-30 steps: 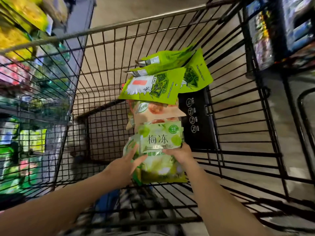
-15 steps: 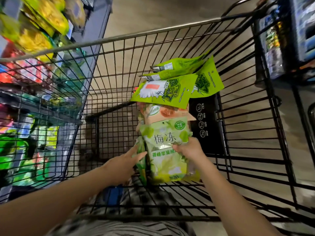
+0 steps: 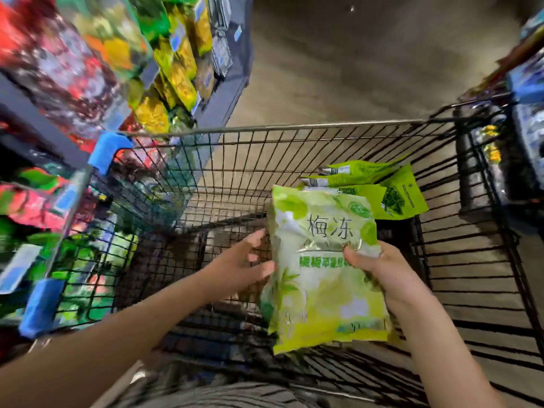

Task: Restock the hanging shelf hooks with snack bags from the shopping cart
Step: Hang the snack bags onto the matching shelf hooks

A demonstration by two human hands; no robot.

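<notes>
1 black wire shopping cart [image 3: 294, 129] fills the middle and lower frame. Up the left side and into the upper left runs a shelf display [image 3: 176, 69] of hanging snack packs in red, yellow and green, smeared by blur; the hooks themselves cannot be made out.

At lower centre-right a pale green snack bag [image 3: 321, 290] is held clear of the cart's wire floor. Its long axis runs from the bottom of the frame toward the top, with the head edge uppermost and leaning slightly left. The right hand [image 3: 379, 272] grips the bag's right edge about halfway up, thumb clamped across the front and fingers hidden behind. The left hand [image 3: 238, 269] sits just left of the bag, fingers spread and holding nothing; whether its thumb tip touches the bag's left edge cannot be told. Behind the bag, right of centre, several bright green pouches [image 3: 394, 198] lie stacked inside the cart.

The display lies up and to the left of the bag, so the carry would likely go leftward over the cart's side, and the free left hand is judged the nearer one to the shelf.

On the bag's face, 2 large dark characters read "梅冻". A green line of text beneath them and a round green badge at the bag's upper right are too blurred to read. The pouches bear a dark drawing and small print that cannot be read.
</notes>
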